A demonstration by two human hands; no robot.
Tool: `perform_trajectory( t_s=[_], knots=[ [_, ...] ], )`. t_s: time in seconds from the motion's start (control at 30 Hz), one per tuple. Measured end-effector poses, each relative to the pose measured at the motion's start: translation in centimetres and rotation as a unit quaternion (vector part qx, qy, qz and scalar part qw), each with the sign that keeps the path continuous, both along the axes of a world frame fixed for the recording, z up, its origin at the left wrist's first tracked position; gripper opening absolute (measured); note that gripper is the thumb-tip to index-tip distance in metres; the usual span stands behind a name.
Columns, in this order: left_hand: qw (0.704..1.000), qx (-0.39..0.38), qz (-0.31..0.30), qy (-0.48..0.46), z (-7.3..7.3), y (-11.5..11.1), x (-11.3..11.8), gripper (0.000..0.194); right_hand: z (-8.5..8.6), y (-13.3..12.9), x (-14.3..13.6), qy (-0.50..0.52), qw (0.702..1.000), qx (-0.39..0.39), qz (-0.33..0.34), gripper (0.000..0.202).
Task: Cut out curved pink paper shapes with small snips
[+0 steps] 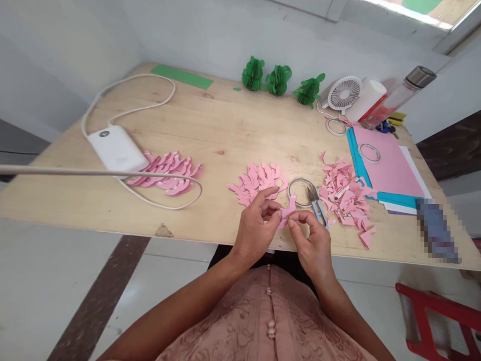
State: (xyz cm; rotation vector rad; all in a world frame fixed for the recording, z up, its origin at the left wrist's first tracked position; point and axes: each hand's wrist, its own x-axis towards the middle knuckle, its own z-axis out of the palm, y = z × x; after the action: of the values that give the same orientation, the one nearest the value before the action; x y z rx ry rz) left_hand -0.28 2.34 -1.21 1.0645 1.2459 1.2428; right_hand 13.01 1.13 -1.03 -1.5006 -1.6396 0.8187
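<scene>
A small curved pink paper piece (292, 204) is pinched between my two hands near the table's front edge. My left hand (259, 223) grips its left side with thumb and fingers together. On its lower right, my right hand (310, 240) closes thumb and forefinger. Just behind my left hand lies a pile of curved pink cutouts (255, 180). A roll of tape (289, 193) and blue-handled snips (317, 206) lie behind my right hand. Pink scraps (345, 193) are heaped to the right.
More pink cutouts (175, 173) lie left, beside a white power bank (118, 148) with a looping cable. Three green paper shapes (278, 80) stand at the back. Back right are a fan (344, 94) and bottle (398, 98); coloured sheets (391, 170) lie right. A red stool (432, 306) stands below.
</scene>
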Motion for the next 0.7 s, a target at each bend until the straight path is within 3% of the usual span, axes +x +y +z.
perform_trajectory(
  t_s=[0.7],
  knots=[
    [1.000, 0.007, -0.016, 0.020, 0.59, -0.15, 0.27, 0.043, -0.24, 0.14, -0.02, -0.069, 0.996, 0.063, -0.006, 0.008]
  ],
)
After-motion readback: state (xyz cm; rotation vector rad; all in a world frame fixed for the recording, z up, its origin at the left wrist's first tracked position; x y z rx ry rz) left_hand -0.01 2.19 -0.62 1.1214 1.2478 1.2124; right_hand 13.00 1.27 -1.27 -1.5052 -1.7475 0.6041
